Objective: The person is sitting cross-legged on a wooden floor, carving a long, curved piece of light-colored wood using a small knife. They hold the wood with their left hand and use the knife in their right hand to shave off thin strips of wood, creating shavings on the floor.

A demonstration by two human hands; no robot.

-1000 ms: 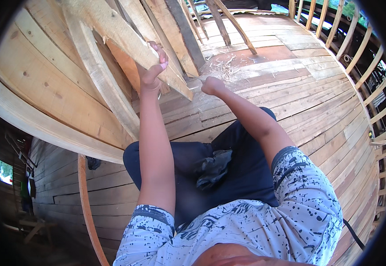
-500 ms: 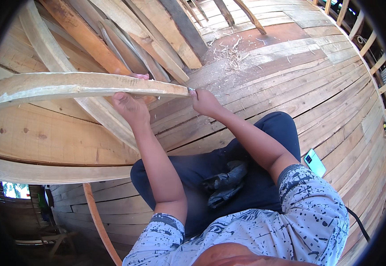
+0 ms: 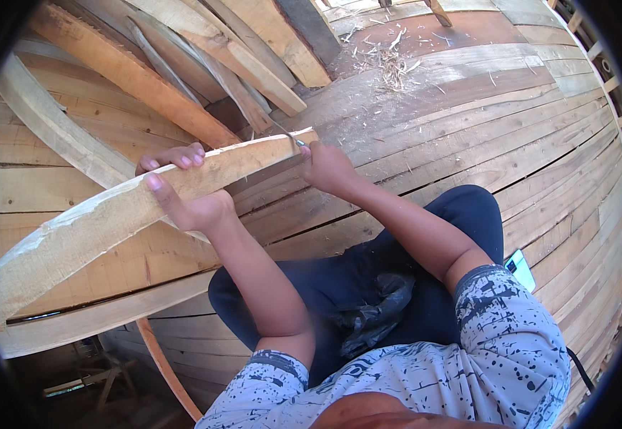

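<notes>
A long curved wooden beam slants from the lower left up to the middle, its pale sawn face toward me. My left hand grips it, thumb on the near face and fingers over the far edge. At the beam's right end, my right hand is closed on a slim tool. A thin dark line runs from the tool across the end of the beam; its kind is too small to make out. Dark crumpled plastic lies in my lap.
Another curved timber passes beneath the beam. Several loose boards lie at the far left. Wood shavings are scattered on the plank floor. A light blue phone lies beside my right knee. Lower left, the deck opens onto a dark space.
The beam has turned, showing more of its broad face, and its left end has swung lower. My left hand has shifted left and down along with it. The right hand stays at the beam's end.
</notes>
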